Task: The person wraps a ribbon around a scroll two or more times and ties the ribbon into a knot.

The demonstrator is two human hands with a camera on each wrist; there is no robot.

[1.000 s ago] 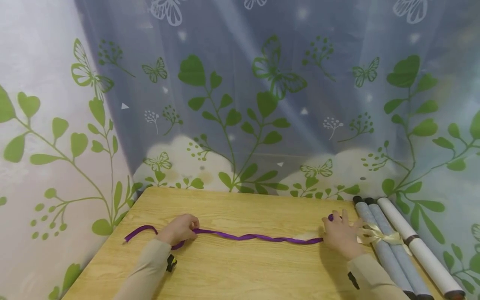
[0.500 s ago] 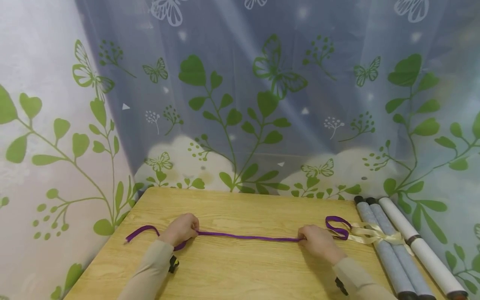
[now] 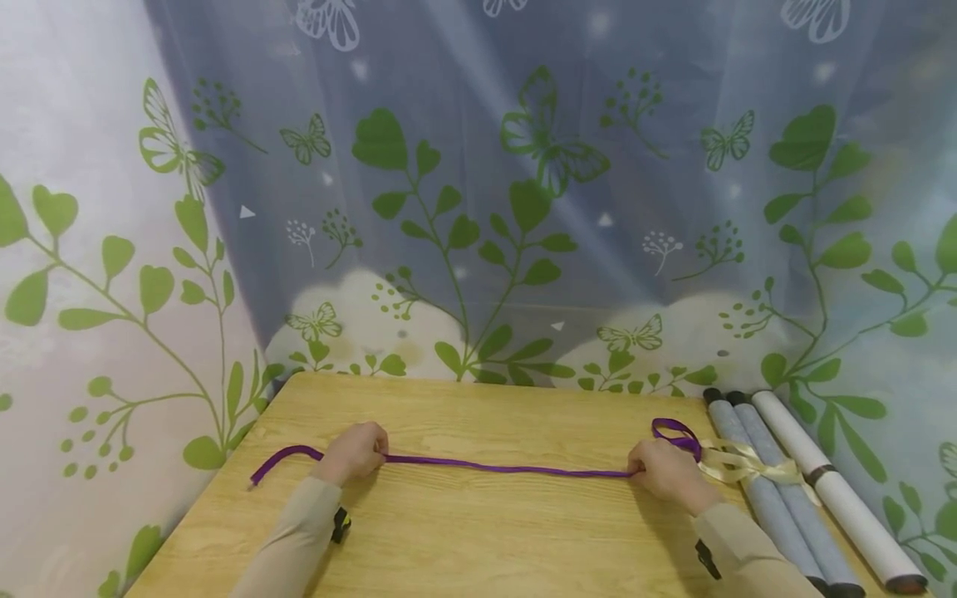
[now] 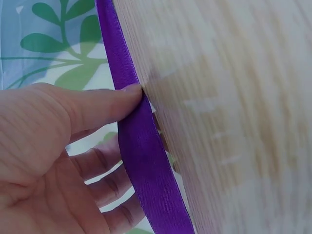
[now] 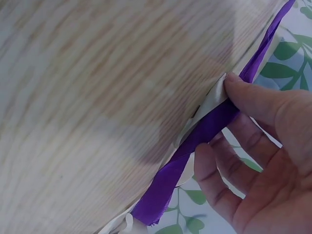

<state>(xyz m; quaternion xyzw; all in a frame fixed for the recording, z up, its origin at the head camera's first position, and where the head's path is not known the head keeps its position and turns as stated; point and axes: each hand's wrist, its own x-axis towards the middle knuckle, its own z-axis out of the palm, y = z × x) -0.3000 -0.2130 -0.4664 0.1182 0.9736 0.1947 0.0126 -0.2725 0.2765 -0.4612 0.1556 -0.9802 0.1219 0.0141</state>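
Note:
A narrow purple ribbon [image 3: 508, 469] stretches almost straight between both hands, above the wooden table. My left hand [image 3: 355, 453] pinches it between thumb and fingers, and in the left wrist view the purple ribbon [image 4: 141, 131] lies flat under the thumb. Its left tail curves away past the wrist onto the table. On the other side my right hand [image 3: 669, 472] pinches the ribbon near its right part. A loop of slack rises behind that hand. In the right wrist view the ribbon [image 5: 209, 122] runs under the thumb and ends in a cut edge.
At the table's [image 3: 449, 548] right edge lie two grey rolls [image 3: 777, 498] tied with a cream ribbon bow [image 3: 755, 465]. Beside them is a white roll [image 3: 837, 490] with a dark band. A leaf-patterned curtain [image 3: 478, 208] hangs behind the table.
My right hand, first spread at the right, moved left and pinched the ribbon, then slid back right. The twisted ribbon is now straighter and tauter. My left hand stays nearly in place.

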